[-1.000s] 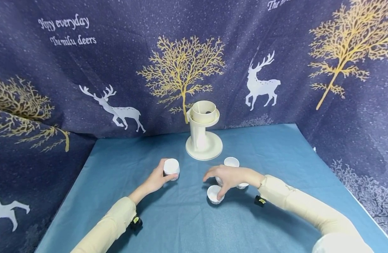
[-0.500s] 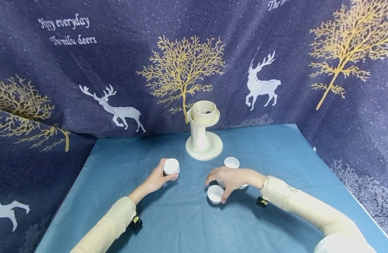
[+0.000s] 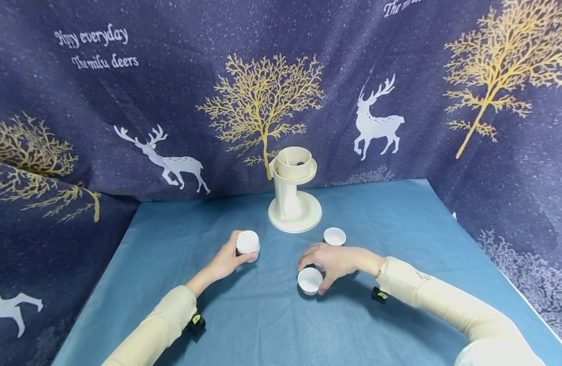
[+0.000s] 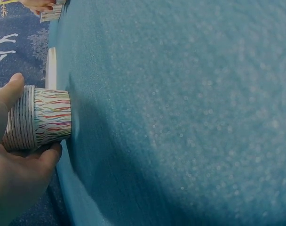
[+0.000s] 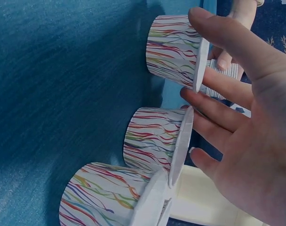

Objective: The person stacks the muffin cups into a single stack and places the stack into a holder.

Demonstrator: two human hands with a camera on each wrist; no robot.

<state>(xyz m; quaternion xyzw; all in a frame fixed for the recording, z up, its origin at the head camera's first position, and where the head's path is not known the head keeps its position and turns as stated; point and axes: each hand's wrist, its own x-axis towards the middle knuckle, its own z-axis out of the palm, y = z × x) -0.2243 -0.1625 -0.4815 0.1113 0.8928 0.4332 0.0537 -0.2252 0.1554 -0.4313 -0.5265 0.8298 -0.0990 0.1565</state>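
In my left hand [image 3: 227,260] I grip a stack of paper cups [image 4: 52,115], bottoms up in the head view, with colourful wavy lines on the outermost one. Its end is close over the blue cloth. On the other side, my right hand [image 3: 335,258] straddles a single paper cup [image 5: 173,49] that stands upright; the thumb lies at one side of its rim and the fingertips at the opposite side. Beneath and behind this hand, a second cup [image 5: 150,139] and a third cup [image 5: 98,195] stand close together, partly hidden by the hand in the head view.
A cream stand [image 3: 287,198] with a round base and a ring-shaped holder on top stands at the back middle. Behind it hangs a dark blue curtain [image 3: 184,91] with deer and trees. Blue cloth [image 3: 262,325] covers the table.
My right hand's thumb has shifted from over the cup to its right side and then closed in; the cup has slid very slightly left. The left hand keeps its stack in place.
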